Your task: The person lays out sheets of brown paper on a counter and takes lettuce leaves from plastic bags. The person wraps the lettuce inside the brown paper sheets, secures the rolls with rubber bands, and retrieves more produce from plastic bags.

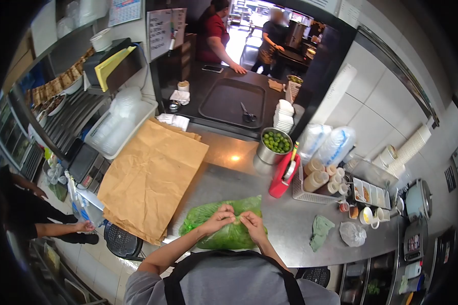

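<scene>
- kitchen workspace: a stainless steel desk (pixel 290 244) runs below a serving opening; white tiles line the wall at right.
- green bag (pixel 216 241), clear plastic with leafy-looking green contents, lies at the near edge of the desk, directly in front of the wearer.
- left hand (pixel 218 221): fingers bent, tips pinching plastic at the top of the green bag.
- right hand (pixel 253 224): fingertips likewise pinching the plastic, just beside the left hand; the exact fold gripped is too small to tell.
- brown paper sheets (pixel 152 175) lie stacked to the left of the green bag, with a black stool (pixel 122 240) near their lower end.
- metal pot (pixel 270 155) holding small green fruit (pixel 276 141) stands beyond the green bag, near a red holder (pixel 280 182).
- white basket (pixel 309 195) with squeeze bottles (pixel 318 179) stands farther right.
- green cloth (pixel 321 233) lies crumpled right of the green bag, near a knotted white bag (pixel 352 234).
- dark tray (pixel 226 100) rests on the ledge of the opening; black scissors (pixel 247 113) lie in it.
- person in red (pixel 216 30) stands beyond the ledge, one hand resting on it near a phone (pixel 212 68).
</scene>
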Demonstrator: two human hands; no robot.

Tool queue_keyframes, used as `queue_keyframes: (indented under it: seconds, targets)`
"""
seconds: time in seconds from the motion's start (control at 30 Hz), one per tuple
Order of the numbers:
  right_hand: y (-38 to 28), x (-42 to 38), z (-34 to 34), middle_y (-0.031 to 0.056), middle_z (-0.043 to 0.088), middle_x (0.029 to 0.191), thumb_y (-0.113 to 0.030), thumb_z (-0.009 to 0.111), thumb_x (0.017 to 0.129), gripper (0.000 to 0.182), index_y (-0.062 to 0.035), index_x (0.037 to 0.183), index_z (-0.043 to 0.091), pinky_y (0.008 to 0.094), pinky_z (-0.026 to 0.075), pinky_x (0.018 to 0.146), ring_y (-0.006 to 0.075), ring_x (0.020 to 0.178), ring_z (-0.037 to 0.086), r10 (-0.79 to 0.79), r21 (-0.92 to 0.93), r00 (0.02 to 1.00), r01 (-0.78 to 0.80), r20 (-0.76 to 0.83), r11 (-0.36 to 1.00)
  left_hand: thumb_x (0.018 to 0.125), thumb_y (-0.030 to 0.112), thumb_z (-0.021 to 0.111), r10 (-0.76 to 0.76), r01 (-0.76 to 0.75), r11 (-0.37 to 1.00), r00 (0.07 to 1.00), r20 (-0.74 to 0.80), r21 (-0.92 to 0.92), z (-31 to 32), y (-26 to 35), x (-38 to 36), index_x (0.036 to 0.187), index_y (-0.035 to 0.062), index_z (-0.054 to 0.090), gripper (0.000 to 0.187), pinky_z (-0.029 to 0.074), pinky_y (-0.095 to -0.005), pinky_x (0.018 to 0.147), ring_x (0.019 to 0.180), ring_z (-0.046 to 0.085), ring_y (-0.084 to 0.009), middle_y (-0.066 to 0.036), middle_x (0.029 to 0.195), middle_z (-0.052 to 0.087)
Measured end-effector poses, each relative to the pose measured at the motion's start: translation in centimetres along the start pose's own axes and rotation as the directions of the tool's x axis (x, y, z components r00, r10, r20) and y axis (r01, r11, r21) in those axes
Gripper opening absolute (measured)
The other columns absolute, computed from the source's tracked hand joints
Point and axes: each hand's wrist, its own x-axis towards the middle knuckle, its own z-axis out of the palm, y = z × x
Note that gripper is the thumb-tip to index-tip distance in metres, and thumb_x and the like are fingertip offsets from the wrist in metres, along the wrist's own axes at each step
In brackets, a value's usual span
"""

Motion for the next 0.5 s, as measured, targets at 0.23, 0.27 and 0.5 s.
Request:
queue_keyframes:
  seconds: [0.23,0.27,0.5]
  targets:
    - [-1.2,0.8,-0.6,-0.0047,0.053,0.077,-0.013,0.051,0.093,0.008,-0.0060,0.091,0.055,0.0193,0.036,0.065,0.0042,0.071,0.046,0.082,-0.070,0.963,-0.066,0.257,0.995,0.093,0.032,0.049,-0.121,0.150,0.976,0.977,0.174,-0.160,-0.3,0.3,0.5,0.083,0.0057,0.059,0.030,0.026,-0.0323,0.096,0.108,0.036,-0.0195,-0.003,0.107,0.043]
    - [-1.4,0.9,-0.8,-0.0042,0.052,0.075,-0.014,0.053,0.092,0.009,-0.0064,0.088,0.056,0.0211,0.036,0.066,0.0056,0.070,0.045,0.045,-0.138,0.963,-0.008,0.265,0.990,0.093,0.031,0.051,-0.052,0.053,0.999,0.980,0.194,0.000,-0.6,1.1,0.6,0.084,0.0063,0.059,0.027,0.025,-0.0331,0.096,0.108,0.037,-0.0194,-0.002,0.106,0.045]
    - [-10.3,2.2,-2.6,0.0030,0.048,0.072,-0.035,0.065,0.079,0.029,-0.0104,0.066,0.057,0.0416,0.035,0.085,0.0211,0.078,0.048,-0.186,-0.688,0.705,0.709,0.685,0.153,0.080,0.028,0.067,0.245,-0.475,0.663,0.868,0.432,0.578,-3.3,10.9,2.5,0.077,0.0086,0.060,0.021,0.030,-0.0413,0.091,0.107,0.042,-0.0261,-0.002,0.103,0.053]
